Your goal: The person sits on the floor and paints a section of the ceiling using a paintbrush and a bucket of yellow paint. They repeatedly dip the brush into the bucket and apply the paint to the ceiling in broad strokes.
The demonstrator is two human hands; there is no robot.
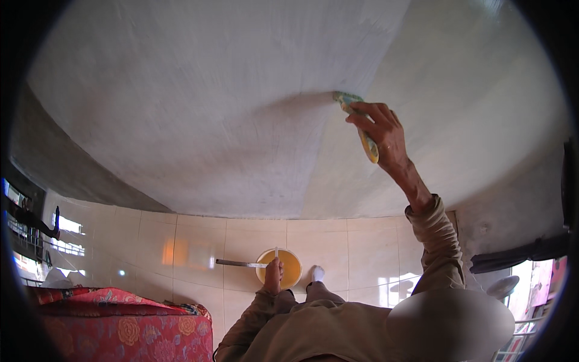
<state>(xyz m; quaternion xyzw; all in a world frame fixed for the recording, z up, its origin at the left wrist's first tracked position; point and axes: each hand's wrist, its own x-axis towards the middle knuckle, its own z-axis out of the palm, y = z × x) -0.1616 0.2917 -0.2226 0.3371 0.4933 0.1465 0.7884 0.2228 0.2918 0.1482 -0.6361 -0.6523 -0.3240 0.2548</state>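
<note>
right hand [386,136] grip pinching sponge [360,123] against wall [211,108] (corner) | left hand [272,277] clasping trowel [241,263] over yellow bowl [291,265]

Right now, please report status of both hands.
Right hand pressing yellow sponge on white wall. Left hand holding flat blade above yellow bowl. Nothing between.

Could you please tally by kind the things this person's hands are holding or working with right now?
Yellow sponge pad pressed to the wall, in the right hand: 1
Flat metal blade, in the left hand: 1
Yellow bowl on the tiled floor: 1
Total: 3
</note>
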